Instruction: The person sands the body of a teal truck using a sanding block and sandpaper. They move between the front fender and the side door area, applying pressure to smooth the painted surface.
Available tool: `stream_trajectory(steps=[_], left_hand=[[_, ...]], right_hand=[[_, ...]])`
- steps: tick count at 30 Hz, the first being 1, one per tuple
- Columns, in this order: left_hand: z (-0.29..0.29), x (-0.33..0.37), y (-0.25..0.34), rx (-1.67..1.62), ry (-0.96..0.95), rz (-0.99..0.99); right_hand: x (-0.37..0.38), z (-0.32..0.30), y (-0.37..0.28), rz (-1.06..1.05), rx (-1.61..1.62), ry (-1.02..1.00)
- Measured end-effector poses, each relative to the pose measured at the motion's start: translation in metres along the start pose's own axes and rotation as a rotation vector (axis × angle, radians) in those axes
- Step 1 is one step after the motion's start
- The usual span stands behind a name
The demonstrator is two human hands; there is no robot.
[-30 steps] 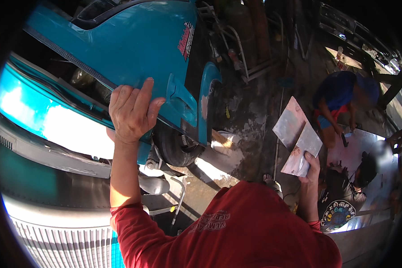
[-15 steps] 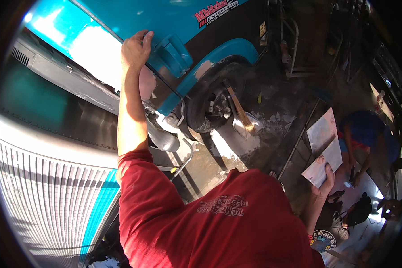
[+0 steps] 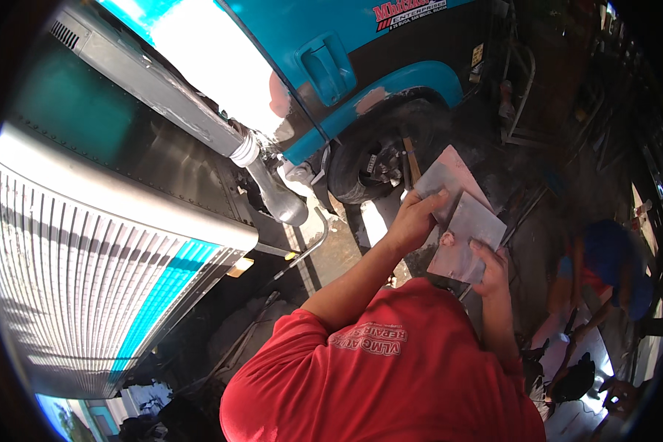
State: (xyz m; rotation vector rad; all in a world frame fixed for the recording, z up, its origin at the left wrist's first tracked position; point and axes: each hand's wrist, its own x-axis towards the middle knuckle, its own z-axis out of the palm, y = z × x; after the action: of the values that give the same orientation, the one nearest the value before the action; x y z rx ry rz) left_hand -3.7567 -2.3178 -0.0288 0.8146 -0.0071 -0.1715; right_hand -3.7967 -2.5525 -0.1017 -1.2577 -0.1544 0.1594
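Two thin rectangular plates smeared with pinkish paste are in front of my chest, overlapping. My left hand [image 3: 416, 222] grips the left edge of the farther plate [image 3: 451, 174], thumb on top. My right hand [image 3: 492, 267] holds the nearer plate [image 3: 473, 227] by its right edge, thumb on its face. A small pinkish lump [image 3: 447, 239] lies toward that plate's left edge. The fingers under both plates are hidden. Beyond my hands is a teal vehicle side [image 3: 272, 29], with a recessed handle [image 3: 330, 70] and a pink patch [image 3: 278, 96] near a door seam.
A dark wheel [image 3: 365, 158] sits under the teal arch; a wooden-handled tool [image 3: 411, 158] stands out beside it. A ribbed white panel [image 3: 88, 272] and a grey pipe-like part [image 3: 276, 195] are at left. Another person in blue [image 3: 611, 261] works low at right.
My left hand has come down from the vehicle side and now grips the farther plate. My right hand has brought the plates up and left, in front of me. The view has shifted.
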Motion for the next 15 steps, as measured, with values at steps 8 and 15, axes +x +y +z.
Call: stream_trajectory(steps=[8, 15], left_hand=[[0.027, -0.003, 0.065, 0.346, 0.261, 0.309], [0.113, 0.008, 0.04, 1.207, 0.079, 0.631]], right_hand=[[0.038, -0.037, -0.09, 0.025, 0.508, 0.038], [0.075, -0.096, -0.124, -0.126, -0.034, 0.276]])
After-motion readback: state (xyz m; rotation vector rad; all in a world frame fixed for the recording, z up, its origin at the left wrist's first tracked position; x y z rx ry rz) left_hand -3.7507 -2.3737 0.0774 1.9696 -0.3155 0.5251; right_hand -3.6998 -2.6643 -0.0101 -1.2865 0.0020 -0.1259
